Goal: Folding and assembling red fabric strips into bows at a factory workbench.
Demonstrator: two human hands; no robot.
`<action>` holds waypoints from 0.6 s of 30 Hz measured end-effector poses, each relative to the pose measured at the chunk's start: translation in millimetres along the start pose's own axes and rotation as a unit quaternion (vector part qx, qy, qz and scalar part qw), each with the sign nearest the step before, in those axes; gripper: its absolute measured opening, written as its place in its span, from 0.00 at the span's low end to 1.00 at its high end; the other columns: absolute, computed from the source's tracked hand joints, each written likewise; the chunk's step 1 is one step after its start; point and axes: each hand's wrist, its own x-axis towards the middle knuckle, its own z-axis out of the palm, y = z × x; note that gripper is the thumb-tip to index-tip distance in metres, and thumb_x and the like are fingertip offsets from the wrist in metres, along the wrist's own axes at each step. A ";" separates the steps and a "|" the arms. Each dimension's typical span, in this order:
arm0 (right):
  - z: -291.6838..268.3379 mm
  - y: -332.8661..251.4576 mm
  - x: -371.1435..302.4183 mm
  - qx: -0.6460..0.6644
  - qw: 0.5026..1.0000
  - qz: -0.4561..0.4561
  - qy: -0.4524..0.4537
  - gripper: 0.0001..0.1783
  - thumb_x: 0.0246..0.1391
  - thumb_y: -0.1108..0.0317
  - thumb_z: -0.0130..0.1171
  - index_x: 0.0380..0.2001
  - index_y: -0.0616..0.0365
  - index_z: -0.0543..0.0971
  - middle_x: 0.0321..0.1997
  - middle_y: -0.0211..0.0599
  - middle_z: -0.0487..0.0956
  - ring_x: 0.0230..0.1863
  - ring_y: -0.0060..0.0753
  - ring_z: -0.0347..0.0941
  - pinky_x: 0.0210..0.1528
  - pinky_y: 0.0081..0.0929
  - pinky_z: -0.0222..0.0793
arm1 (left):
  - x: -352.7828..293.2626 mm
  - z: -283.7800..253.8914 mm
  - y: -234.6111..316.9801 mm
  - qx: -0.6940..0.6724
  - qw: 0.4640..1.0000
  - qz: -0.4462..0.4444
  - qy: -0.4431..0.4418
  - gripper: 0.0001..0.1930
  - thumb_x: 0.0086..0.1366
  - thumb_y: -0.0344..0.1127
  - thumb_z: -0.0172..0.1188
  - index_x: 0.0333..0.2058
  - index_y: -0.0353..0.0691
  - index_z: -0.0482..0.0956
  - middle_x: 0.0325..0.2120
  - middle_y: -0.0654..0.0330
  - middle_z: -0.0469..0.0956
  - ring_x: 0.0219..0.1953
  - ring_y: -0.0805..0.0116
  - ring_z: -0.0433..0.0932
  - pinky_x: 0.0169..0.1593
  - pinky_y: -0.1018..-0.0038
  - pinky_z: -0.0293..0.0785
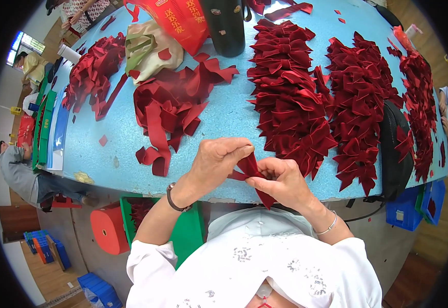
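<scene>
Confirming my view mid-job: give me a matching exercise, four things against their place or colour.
1. ribbon
2. tall bottle
3. cloth bag
4. crate

A. mostly cream
B. green, below the near edge of the table
C. held by left hand and right hand
D. black, upright

Pairs: 1-C, 2-D, 3-A, 4-B
</scene>
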 end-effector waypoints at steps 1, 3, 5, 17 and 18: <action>1.1 2.0 -0.5 0.015 1.000 -0.004 -0.002 0.09 0.45 0.71 0.65 0.26 0.65 0.77 0.16 0.23 0.69 0.19 0.11 0.58 0.20 0.15 0.54 | 0.4 -2.1 1.3 -0.059 0.997 -0.043 0.011 0.04 0.57 0.27 0.60 0.30 0.32 0.79 0.21 0.65 0.77 0.22 0.81 0.73 0.27 0.82 0.71; 3.1 4.4 -1.4 0.046 0.999 -0.012 -0.008 0.08 0.47 0.71 0.64 0.26 0.65 0.77 0.18 0.22 0.70 0.20 0.10 0.60 0.20 0.14 0.55 | 1.0 -5.6 4.3 -0.175 0.976 -0.128 0.032 0.04 0.57 0.27 0.60 0.30 0.32 0.79 0.22 0.65 0.77 0.24 0.81 0.74 0.29 0.83 0.72; 4.1 4.0 -1.9 0.069 0.998 -0.009 -0.001 0.08 0.47 0.71 0.64 0.26 0.64 0.77 0.18 0.21 0.70 0.20 0.10 0.60 0.21 0.14 0.56 | -1.7 -1.2 8.7 -0.182 0.975 -0.129 0.021 0.04 0.57 0.26 0.61 0.31 0.32 0.79 0.22 0.65 0.77 0.24 0.80 0.74 0.30 0.83 0.72; 9.3 7.2 -0.9 0.123 0.979 -0.106 0.120 0.04 0.51 0.75 0.60 0.27 0.66 0.76 0.28 0.26 0.74 0.25 0.12 0.65 0.24 0.11 0.59 | -17.5 -3.9 11.6 -0.299 0.933 -0.197 -0.016 0.05 0.55 0.27 0.64 0.29 0.32 0.81 0.23 0.61 0.79 0.27 0.78 0.76 0.33 0.81 0.74; 7.2 7.7 0.1 0.085 0.981 -0.130 0.113 0.04 0.51 0.76 0.59 0.27 0.66 0.76 0.29 0.28 0.74 0.26 0.12 0.65 0.24 0.11 0.58 | -18.1 -3.6 10.1 -0.299 0.933 -0.197 -0.018 0.04 0.54 0.27 0.64 0.29 0.32 0.81 0.23 0.61 0.79 0.27 0.78 0.76 0.33 0.81 0.74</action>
